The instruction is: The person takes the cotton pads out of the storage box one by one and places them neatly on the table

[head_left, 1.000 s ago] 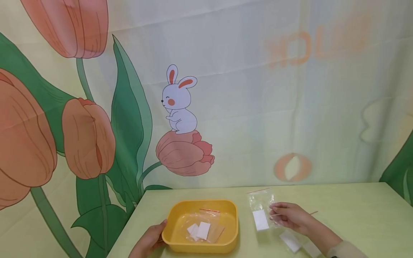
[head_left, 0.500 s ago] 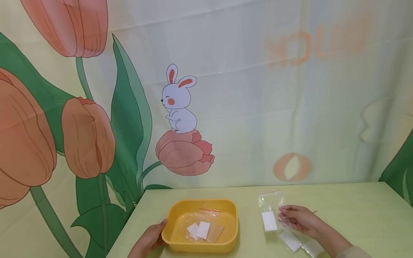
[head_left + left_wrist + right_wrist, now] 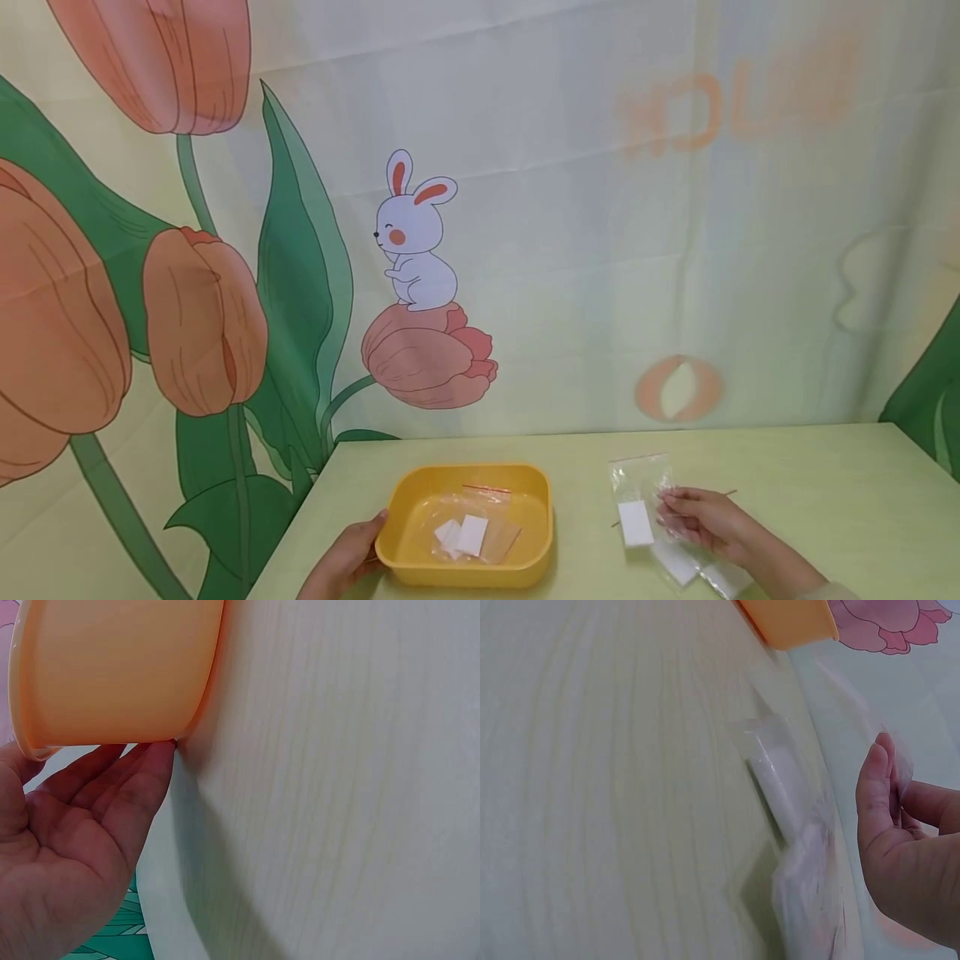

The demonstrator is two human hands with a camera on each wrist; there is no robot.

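Observation:
At its left side, the yellow plastic basin (image 3: 401, 575) is steadied by my left hand (image 3: 348, 554). In the left wrist view the fingers (image 3: 142, 780) reach under its wall and the thumb lies by the rim. My right hand (image 3: 708, 521) pinches the edge of a clear zip bag (image 3: 654, 479) between thumb and fingertips. A white card (image 3: 636, 523) shows in that bag, which hangs above the table right of the basin. More clear bags with white pieces (image 3: 678, 562) lie beneath the right hand, partly covered by it.
Inside the basin lie several clear zip bags (image 3: 491, 497) with white pieces and a tan one. The pale green table (image 3: 840, 483) meets a printed cloth backdrop (image 3: 570, 292) with tulips and a rabbit at its far edge.
My right hand, with the zip bag, has moved right and slightly down, closer over the bags on the table. My left hand and the basin have stayed put.

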